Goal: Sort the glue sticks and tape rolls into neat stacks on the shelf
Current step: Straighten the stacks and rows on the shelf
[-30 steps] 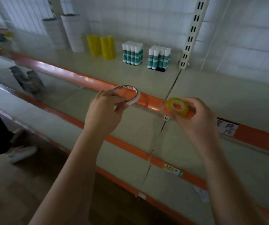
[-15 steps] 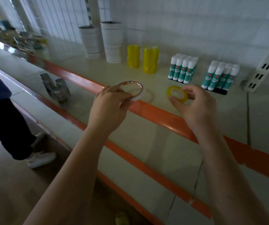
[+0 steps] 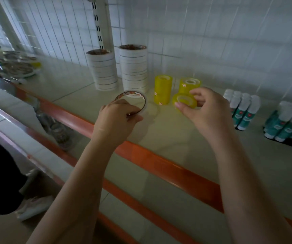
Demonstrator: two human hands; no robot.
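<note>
Right hand [image 3: 206,110]: pinches a small yellow roll [image 3: 184,102], hole upward, centre of the frame.
Nearest target: the shorter yellow stack [image 3: 190,85], just behind and above this roll.
Left hand [image 3: 117,118]: grips a wide white roll [image 3: 132,103], tilted.
White stacks [image 3: 134,67]: behind it, upper centre.
Glue sticks [image 3: 242,110]: upright, at right.

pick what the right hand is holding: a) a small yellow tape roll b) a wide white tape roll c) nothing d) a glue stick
a: the right hand pinches a small yellow tape roll in its fingers, just in front of the yellow stacks.
</note>
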